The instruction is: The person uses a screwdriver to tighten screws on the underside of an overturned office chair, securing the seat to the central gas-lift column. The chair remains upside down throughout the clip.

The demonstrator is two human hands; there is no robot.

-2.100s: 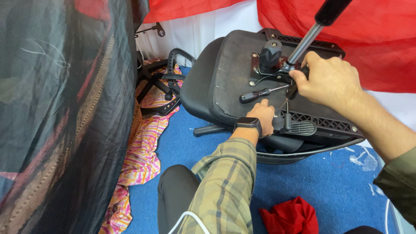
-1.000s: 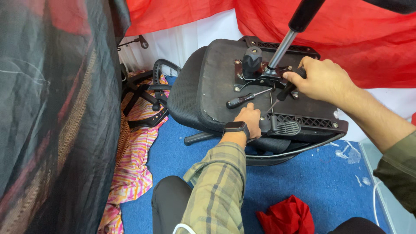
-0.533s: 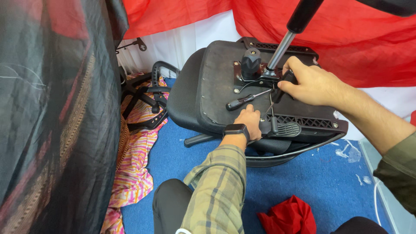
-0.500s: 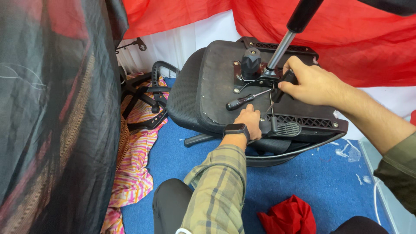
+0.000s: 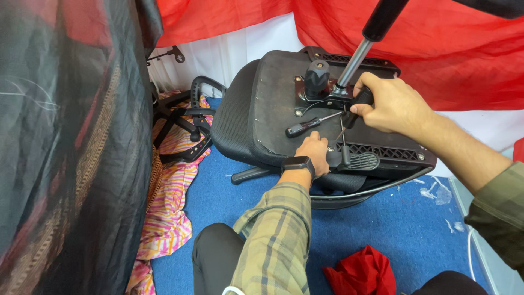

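Note:
An upturned black office chair seat (image 5: 273, 104) lies in front of me, its underside facing up. A metal mechanism plate with a black knob (image 5: 316, 79) and a silver gas-lift rod (image 5: 355, 60) sits on it. My right hand (image 5: 390, 104) is shut on a black lever handle (image 5: 356, 109) beside the rod's base. My left hand (image 5: 314, 153), with a black watch on the wrist, rests flat on the seat underside by its near edge. A black-handled screwdriver (image 5: 308, 125) lies loose on the seat just above my left hand.
A black chair base with armrests (image 5: 188, 117) lies on striped pink cloth (image 5: 169, 202) at left. Dark fabric (image 5: 65, 142) hangs close on the left. Red drapes (image 5: 447, 49) hang behind. A red cloth (image 5: 363, 270) lies on the blue floor (image 5: 415, 229).
The view has shifted slightly. My right hand has slid a little along the lever near the rod's base. My left hand stays pressed on the seat and the screwdriver has not moved.

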